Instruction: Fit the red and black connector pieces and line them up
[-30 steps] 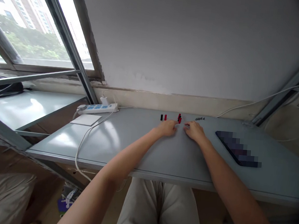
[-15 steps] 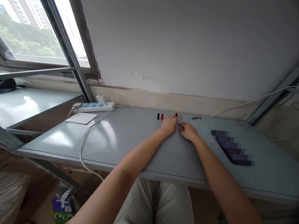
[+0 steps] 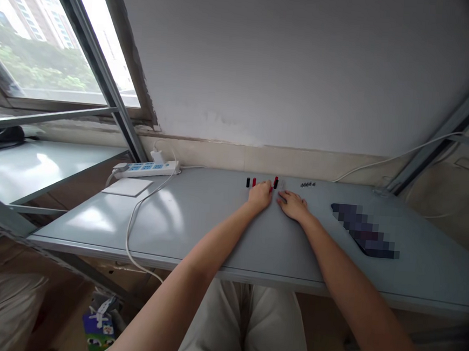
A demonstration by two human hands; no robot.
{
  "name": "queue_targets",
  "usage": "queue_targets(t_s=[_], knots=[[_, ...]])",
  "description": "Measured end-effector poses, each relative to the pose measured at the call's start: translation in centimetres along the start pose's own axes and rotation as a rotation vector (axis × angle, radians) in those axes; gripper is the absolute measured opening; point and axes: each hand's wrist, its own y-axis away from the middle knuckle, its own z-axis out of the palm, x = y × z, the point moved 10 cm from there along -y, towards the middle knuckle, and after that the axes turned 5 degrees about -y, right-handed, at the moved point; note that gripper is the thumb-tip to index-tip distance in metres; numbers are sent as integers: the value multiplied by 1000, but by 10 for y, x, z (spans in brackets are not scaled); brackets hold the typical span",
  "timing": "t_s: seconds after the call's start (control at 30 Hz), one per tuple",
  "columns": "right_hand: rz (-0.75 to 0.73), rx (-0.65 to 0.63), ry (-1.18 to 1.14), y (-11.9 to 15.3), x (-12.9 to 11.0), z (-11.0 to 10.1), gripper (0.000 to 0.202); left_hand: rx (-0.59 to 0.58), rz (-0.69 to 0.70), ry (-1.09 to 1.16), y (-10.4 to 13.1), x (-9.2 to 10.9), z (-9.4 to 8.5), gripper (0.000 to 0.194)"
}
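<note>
Near the back edge of the grey table, my left hand has its fingers closed on a small red piece that barely shows at the fingertips. Just beyond it stand a black cylinder, a red cylinder and a red-and-black piece. My right hand rests on the table to the right, fingers apart, its fingertips beside small clear pieces. Nothing shows in its grasp. Several small dark metallic pieces lie in a row farther right.
A phone-like dark object, partly pixelated, lies on the right of the table. At the left are a white power strip, a flat white plate and a white cable hanging over the front edge.
My left hand has moved slightly left, away from the red-and-black piece, and a red piece now shows at its fingertips. My right hand has shifted slightly left.
</note>
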Motion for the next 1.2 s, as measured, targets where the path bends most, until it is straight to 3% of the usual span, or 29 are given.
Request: queue_targets(t_s=[0.3,0.77,1.2], knots=[[11,-8,12,-2,2,2,48,12,23,-42,-7,4,10,25],[20,-2,31,-3,1,3,50,-6,-102,-15,-6,-2,7,25],[-23,101,-46,-1,-7,-11,39,9,-84,65,7,-10,-5,18]])
